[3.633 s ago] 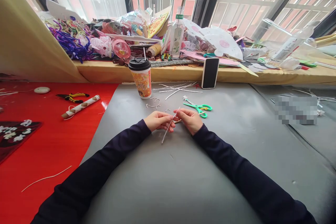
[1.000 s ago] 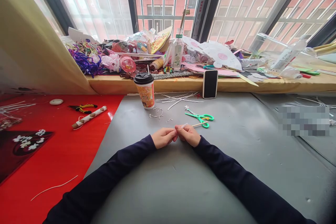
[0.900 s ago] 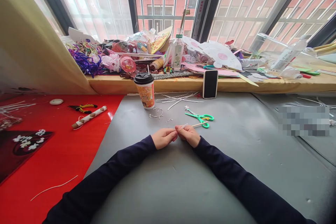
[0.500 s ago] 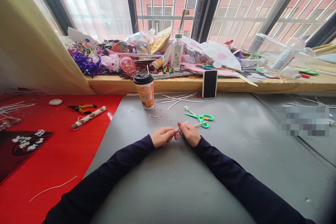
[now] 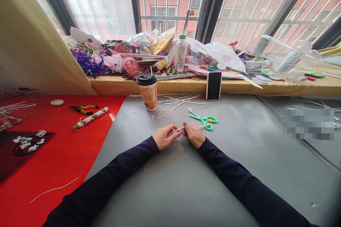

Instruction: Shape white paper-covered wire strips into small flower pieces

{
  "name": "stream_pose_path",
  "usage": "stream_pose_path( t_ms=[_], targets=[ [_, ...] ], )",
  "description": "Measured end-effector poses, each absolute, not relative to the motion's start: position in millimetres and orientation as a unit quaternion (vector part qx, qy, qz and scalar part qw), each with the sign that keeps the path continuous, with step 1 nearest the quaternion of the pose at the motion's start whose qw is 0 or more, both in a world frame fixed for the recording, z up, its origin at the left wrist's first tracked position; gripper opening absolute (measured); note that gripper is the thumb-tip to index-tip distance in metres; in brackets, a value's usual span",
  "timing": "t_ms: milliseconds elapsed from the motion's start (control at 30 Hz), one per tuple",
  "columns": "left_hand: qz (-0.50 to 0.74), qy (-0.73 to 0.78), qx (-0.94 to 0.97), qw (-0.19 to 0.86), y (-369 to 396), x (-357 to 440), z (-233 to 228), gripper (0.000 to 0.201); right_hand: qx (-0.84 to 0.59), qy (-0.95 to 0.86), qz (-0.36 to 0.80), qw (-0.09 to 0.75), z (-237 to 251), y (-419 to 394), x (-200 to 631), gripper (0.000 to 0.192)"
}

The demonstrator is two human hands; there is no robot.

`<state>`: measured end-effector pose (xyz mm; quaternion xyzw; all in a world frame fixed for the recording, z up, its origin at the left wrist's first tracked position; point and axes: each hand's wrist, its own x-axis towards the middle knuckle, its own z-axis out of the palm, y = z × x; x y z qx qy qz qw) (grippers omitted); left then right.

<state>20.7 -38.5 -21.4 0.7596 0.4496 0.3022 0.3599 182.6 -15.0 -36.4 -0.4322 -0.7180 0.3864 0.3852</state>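
Note:
My left hand (image 5: 164, 137) and my right hand (image 5: 194, 135) rest close together on the grey table (image 5: 186, 177). Both pinch one thin white strip (image 5: 183, 127) between their fingertips; its short free end pokes out up and to the right. A thin wooden stick (image 5: 204, 126) lies just beyond my right hand, whether held or on the table I cannot tell. Green scissors (image 5: 204, 118) lie beside the stick. Both sleeves are dark.
A lidded paper cup (image 5: 148, 91) stands behind my hands, with loose white strips (image 5: 181, 100) and a black phone (image 5: 214, 85) leaning on the sill. The sill holds piled craft clutter and a bottle (image 5: 180, 51). On the red mat (image 5: 39, 170) lie pliers (image 5: 84, 108) and a paper roll (image 5: 90, 118).
The long strip that hung down between my hands 3.6 s ago is now short, only a tip showing. My hands have drawn slightly apart in the last half second.

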Motion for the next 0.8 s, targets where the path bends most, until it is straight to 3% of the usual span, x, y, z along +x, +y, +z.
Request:
stream_pose_path(
  t_ms=[500, 800],
  targets=[
    [0.312, 0.486, 0.777, 0.248, -36.8, 18.2, -21.9, 0.032, -0.455, -0.67, 0.378, 0.448, -35.5, -15.2, 181.2, 0.054],
    [0.336, 0.515, 0.741, 0.269, -29.9, 14.7, -27.2, 0.033, -0.493, -0.657, 0.316, 0.474, -32.5, -10.4, 186.1, 0.043]
  ],
)
